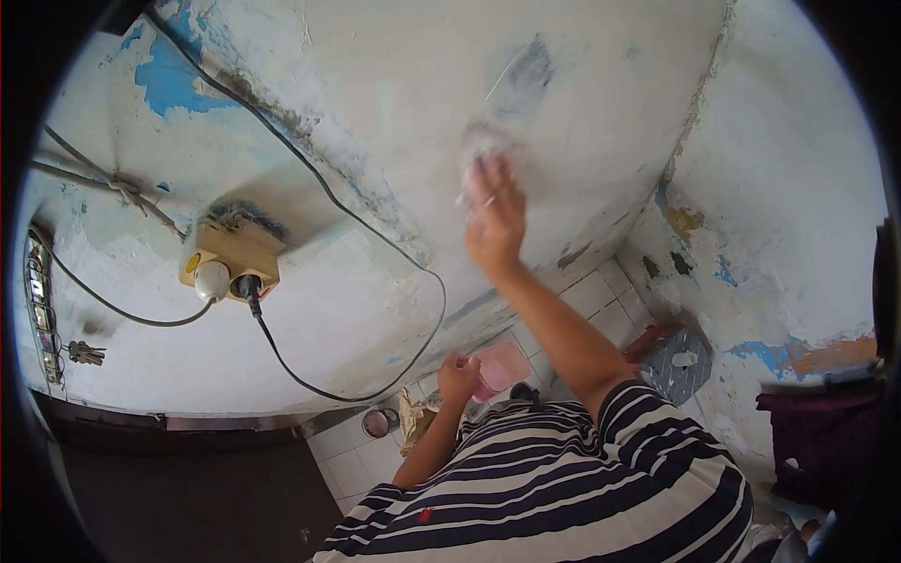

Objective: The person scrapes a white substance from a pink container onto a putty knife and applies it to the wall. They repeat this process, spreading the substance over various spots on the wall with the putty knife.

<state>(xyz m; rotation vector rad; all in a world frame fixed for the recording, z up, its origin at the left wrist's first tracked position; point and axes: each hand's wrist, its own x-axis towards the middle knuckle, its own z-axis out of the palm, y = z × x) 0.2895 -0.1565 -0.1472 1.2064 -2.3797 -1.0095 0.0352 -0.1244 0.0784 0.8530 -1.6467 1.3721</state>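
Observation:
Against the pale, patchy wall (413, 113), my right hand (497, 211) presses a whitish, crumpled cloth-like thing (490, 145), blurred by motion. A dark grey smudge (533, 75) marks the wall just above it. Lower down, near my striped shirt, my left hand (458, 377) is closed at the edge of a pink plastic container (502, 368), which it seems to grip by the rim.
A socket box (230, 258) with two plugs is on the wall at left, its black cable (328, 192) looping across. Keys (86, 353) hang far left. Below are a small round tub (377, 423), a grey stool-like object (678, 364) and dark cloth (817, 436).

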